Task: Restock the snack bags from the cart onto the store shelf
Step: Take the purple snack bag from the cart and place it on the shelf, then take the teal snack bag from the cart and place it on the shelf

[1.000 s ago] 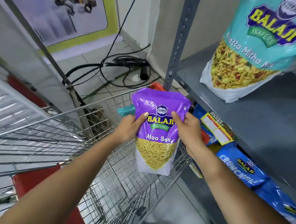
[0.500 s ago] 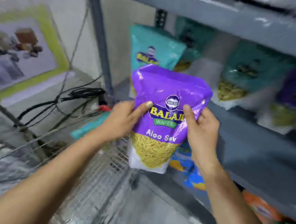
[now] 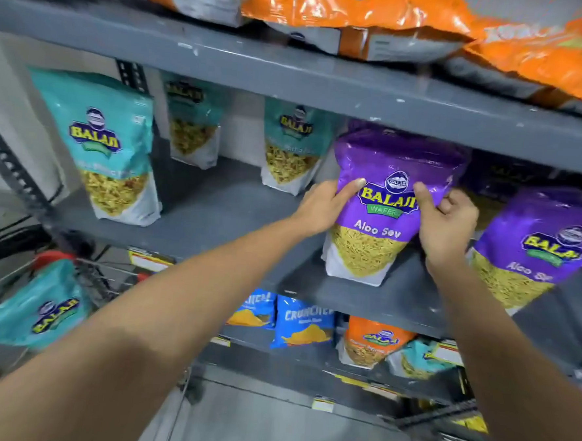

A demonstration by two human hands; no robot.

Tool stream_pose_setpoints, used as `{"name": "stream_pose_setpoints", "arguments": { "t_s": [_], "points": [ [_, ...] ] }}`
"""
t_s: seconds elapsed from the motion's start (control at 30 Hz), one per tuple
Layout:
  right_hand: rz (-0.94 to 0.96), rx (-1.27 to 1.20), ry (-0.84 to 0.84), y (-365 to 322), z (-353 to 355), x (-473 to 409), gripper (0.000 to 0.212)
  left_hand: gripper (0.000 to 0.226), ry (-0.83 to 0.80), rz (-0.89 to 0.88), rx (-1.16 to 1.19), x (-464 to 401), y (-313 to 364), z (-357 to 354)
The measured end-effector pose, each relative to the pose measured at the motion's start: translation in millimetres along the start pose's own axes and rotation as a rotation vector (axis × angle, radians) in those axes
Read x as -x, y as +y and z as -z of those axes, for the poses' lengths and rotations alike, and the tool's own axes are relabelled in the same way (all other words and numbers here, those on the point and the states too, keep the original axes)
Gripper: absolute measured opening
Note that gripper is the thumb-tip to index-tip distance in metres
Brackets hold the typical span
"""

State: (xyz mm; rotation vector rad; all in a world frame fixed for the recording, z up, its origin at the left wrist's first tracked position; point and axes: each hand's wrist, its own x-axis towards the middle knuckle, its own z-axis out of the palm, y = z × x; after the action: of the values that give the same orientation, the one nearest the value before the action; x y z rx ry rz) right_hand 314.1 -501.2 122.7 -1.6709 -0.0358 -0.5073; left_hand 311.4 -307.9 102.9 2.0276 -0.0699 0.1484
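A purple Aloo Sev bag [image 3: 382,205] stands upright on the grey middle shelf [image 3: 215,215]. My left hand [image 3: 321,205] grips its left edge and my right hand [image 3: 444,223] grips its right edge. A second purple Aloo Sev bag [image 3: 533,248] leans just to its right. Teal snack bags stand further left on the same shelf: one at the front [image 3: 106,147], two at the back [image 3: 193,125] [image 3: 292,145]. The wire cart [image 3: 102,277] is at the lower left with a teal bag [image 3: 35,310] in it.
Orange bags [image 3: 357,9] lie on the shelf above. The lower shelf holds blue Crunchex bags [image 3: 302,326] and an orange bag [image 3: 374,341]. A slotted steel upright [image 3: 10,169] stands at the left. Bare shelf space shows between the teal and purple bags.
Both hands lifted the purple bag from above the cart up and right onto the middle shelf. My view swung from the cart up to the shelves.
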Motion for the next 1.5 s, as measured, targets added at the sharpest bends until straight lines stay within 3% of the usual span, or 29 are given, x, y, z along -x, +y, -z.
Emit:
{"name": "stream_pose_setpoints", "arguments": {
  "t_s": [0.13,0.23,0.27,0.33,0.4,0.5,0.57,0.67,0.83,0.93,1.0,1.1,1.2,1.3,1.5],
  "points": [
    [0.0,0.078,0.099,33,16,-12,0.052,0.057,-0.059,0.029,0.078,-15,-6,-41],
    [0.005,0.183,0.155,47,16,-8,0.028,0.059,-0.024,0.086,0.163,-23,-15,-52],
    [0.022,0.183,0.182,50,12,-5,0.032,0.061,-0.015,0.083,0.175,-25,-18,-52],
    [0.05,0.19,0.225,52,5,4,0.065,0.053,0.009,0.047,0.152,-19,-16,-43],
    [0.113,0.135,0.269,45,-4,19,0.074,0.043,0.086,0.029,0.167,-4,-23,-24],
    [0.268,0.1,0.227,34,-36,52,0.046,0.03,0.257,0.027,0.094,40,-63,19],
    [0.282,0.09,0.094,30,-73,82,0.025,0.022,0.328,0.103,0.075,85,-110,54],
    [0.156,0.051,-0.268,37,-146,138,0.009,0.016,0.464,0.271,0.07,175,-181,110],
    [-0.255,0.208,-1.19,57,-282,246,0.021,0.015,0.736,0.665,0.036,315,-283,197],
    [-0.348,0.325,-1.439,78,-352,298,0.03,0.024,0.611,0.984,-0.008,365,-329,233],
    [-0.341,0.43,-1.516,88,-390,317,0.037,0.041,0.485,1.117,-0.073,381,-361,254],
    [-0.348,0.477,-1.457,108,-441,328,0.053,0.071,0.6,1.11,0.066,380,-398,277],
    [-0.41,0.505,-1.373,131,-479,335,0.055,0.059,0.62,0.996,0.22,359,-409,289],
    [-0.533,0.476,-1.501,149,-504,345,0.056,0.052,0.65,0.953,0.308,343,-412,291],
    [-0.553,0.32,-1.444,151,-520,376,0.037,0.039,0.741,0.873,0.188,346,-420,289]
  ]
}}
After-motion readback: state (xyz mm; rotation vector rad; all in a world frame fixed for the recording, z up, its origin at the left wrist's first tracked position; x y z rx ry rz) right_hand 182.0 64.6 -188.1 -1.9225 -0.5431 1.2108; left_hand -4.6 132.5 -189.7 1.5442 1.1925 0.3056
